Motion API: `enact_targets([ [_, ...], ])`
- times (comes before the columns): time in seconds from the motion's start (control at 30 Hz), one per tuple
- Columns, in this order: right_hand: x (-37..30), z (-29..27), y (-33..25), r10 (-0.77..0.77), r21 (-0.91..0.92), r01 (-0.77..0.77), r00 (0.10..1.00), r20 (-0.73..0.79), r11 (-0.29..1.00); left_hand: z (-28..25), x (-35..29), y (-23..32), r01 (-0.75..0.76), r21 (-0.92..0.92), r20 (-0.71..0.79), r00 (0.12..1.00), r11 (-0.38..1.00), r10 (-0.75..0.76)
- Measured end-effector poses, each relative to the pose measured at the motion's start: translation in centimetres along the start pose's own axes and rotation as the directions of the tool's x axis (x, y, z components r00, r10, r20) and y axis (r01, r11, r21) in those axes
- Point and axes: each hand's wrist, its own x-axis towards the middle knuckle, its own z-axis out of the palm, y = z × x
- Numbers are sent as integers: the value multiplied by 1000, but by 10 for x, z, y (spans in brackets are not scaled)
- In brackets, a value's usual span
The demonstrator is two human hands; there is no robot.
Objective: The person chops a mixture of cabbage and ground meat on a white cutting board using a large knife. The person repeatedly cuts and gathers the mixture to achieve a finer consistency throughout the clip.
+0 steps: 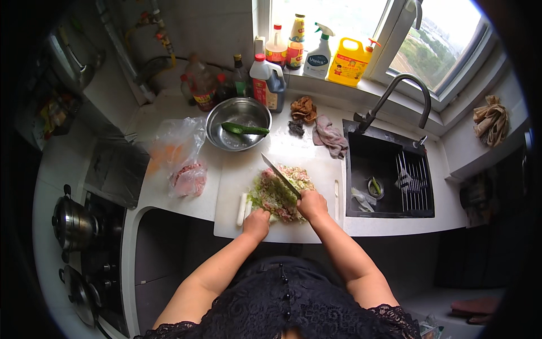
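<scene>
My right hand (pixel 312 204) is closed around the handle of a kitchen knife (pixel 282 178), its blade slanting up and left over a heap of chopped pale-green vegetable and pink minced meat (pixel 276 189). The heap lies on a white cutting board (pixel 228 181). At the near edge of the heap, my left hand (pixel 257 225) has its fingers curled down on a whitish stalk piece (pixel 274 218), mostly covered by the hand. Just left of that hand lie white stalk pieces, like scallion (pixel 242 209).
Behind the board, a steel bowl (pixel 213 133) holds a green cucumber (pixel 244 129). Plastic-bagged meat (pixel 188 179) lies left. A black sink (pixel 361 169) is right, with rags (pixel 330 137) beside it. Bottles (pixel 268 82) line the back; a stove with pots (pixel 76 224) stands far left.
</scene>
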Motion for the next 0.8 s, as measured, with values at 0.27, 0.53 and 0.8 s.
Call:
enact_targets([
  [0.27, 14, 8, 12, 65, 11, -65, 998, -11, 998, -3, 3, 2, -16, -5, -5, 1000, 1000, 16],
  [0.53, 3, 14, 7, 57, 18, -57, 998, -2, 998, -1, 3, 0, -9, -12, -2, 1000, 1000, 9],
  [0.8, -3, -3, -17, -21, 40, 20, 999, 34, 999, 1, 2, 0, 30, 3, -6, 1000, 1000, -30],
])
